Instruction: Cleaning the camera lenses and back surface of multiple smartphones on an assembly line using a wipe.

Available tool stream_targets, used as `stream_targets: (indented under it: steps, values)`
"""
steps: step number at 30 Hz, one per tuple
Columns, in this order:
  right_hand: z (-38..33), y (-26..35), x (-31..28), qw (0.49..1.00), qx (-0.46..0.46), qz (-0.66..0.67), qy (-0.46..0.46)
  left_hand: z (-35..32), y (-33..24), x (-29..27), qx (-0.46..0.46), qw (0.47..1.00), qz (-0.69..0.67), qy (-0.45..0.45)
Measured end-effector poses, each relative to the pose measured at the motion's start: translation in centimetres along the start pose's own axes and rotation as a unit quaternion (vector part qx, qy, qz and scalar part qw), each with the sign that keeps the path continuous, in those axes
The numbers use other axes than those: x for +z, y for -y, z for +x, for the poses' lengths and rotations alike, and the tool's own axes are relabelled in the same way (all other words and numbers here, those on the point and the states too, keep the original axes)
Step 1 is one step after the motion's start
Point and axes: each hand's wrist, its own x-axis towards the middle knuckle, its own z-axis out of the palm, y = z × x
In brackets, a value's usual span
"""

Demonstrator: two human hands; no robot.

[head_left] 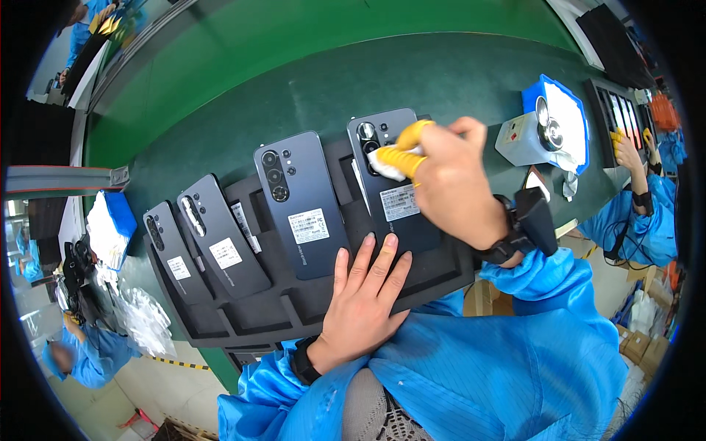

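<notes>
Dark phones lie back side up in a black foam tray [323, 323], each with a white label. My right hand [448, 165], in yellow finger cots, pinches a white wiping cloth [390, 167] against the camera area of the rightmost phone [379, 136]. Fingers spread, my left hand [368, 301] lies flat over the tray's near side, fingertips at that phone's lower end. Left of it rest a second phone [316, 184], a third phone [239, 268] and the leftmost phone [187, 283]. A white slip shows beside the rightmost phone.
On the green table [294, 95], a white bottle [521, 140] with a metal top stands at right by a blue bin [577, 110] of white cloths. Another blue bin [121, 213] and clear plastic bags [143, 316] are at left. Co-workers in blue sit at both sides.
</notes>
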Motion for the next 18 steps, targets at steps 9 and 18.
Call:
stream_targets:
  steps: [9,18]
  values:
    - [-0.3,0.8,0.2,0.996,0.054,0.062,0.017,0.0,0.0,0.0,0.002,1.000,0.005,-0.017]
    - [-0.2,1.0,-0.6,0.998,0.057,0.024,0.022,0.0,-0.1,0.0,0.001,1.000,0.011,-0.017]
